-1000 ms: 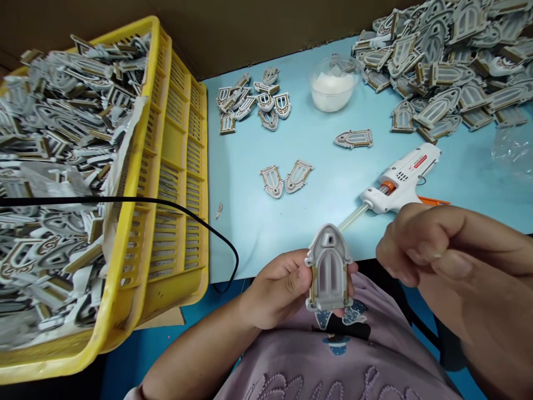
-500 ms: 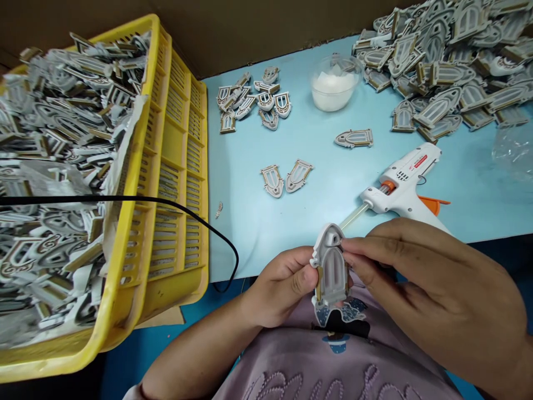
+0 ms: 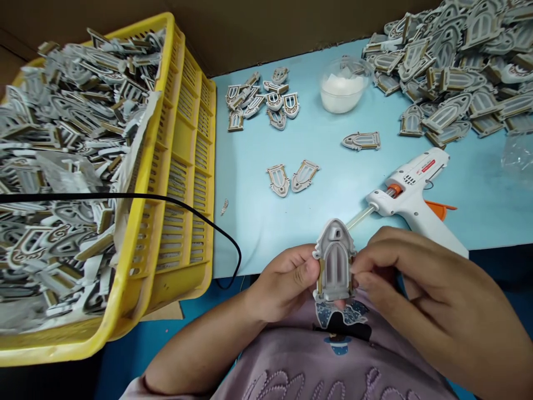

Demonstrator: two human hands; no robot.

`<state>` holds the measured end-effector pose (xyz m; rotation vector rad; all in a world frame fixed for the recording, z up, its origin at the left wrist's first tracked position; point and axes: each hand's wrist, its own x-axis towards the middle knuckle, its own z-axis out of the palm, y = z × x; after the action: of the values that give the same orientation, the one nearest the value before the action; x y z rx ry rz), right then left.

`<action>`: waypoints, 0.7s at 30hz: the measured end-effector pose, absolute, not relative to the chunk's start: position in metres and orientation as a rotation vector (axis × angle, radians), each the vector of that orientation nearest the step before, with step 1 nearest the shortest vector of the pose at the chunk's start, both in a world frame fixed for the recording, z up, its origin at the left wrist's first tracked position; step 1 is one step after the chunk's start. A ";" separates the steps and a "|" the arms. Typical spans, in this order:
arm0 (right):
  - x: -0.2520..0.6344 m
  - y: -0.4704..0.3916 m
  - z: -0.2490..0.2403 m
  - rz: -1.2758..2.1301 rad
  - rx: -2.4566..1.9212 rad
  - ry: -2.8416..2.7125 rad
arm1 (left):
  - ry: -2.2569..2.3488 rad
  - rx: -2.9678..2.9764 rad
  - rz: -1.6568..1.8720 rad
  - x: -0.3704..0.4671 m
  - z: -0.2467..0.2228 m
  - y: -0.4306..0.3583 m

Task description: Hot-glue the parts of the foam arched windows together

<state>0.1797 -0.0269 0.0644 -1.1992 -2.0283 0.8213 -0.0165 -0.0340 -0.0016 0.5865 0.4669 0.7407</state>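
My left hand (image 3: 287, 286) grips a small arched window-shaped piece (image 3: 335, 261), grey-white with gold strips along its sides, thumb on its left edge. The hollow back of the piece faces me, its rounded top pointing away. Against its right edge, the thumb and forefinger of my right hand (image 3: 428, 300) are pinched together; whether something tiny is between them cannot be seen. Beyond the hands, two similar arched pieces (image 3: 278, 180) lie side by side on the blue table (image 3: 250, 222). A white glue gun (image 3: 412, 180) rests to the right, its clear glue stick pointing toward the held piece.
A yellow plastic crate (image 3: 166, 222) heaped with such pieces stands at left, a black cable (image 3: 183, 204) crossing it. Further back are a small group of pieces (image 3: 254, 105), a clear bowl with white contents (image 3: 342, 91), a lone piece (image 3: 361, 140) and a large pile (image 3: 453, 72).
My right fingertips have moved from near the top of the held piece down to its right edge. The piece has turned to face me more squarely. The view has shifted slightly.
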 end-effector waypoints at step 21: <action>0.171 -0.021 0.049 0.417 -1.385 -2.077 | 0.659 0.910 0.872 -0.014 0.000 -0.033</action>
<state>0.1712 -0.0211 0.0492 -1.3849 -2.0766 0.4167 -0.0144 -0.0331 -0.0002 0.9103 0.6592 0.8721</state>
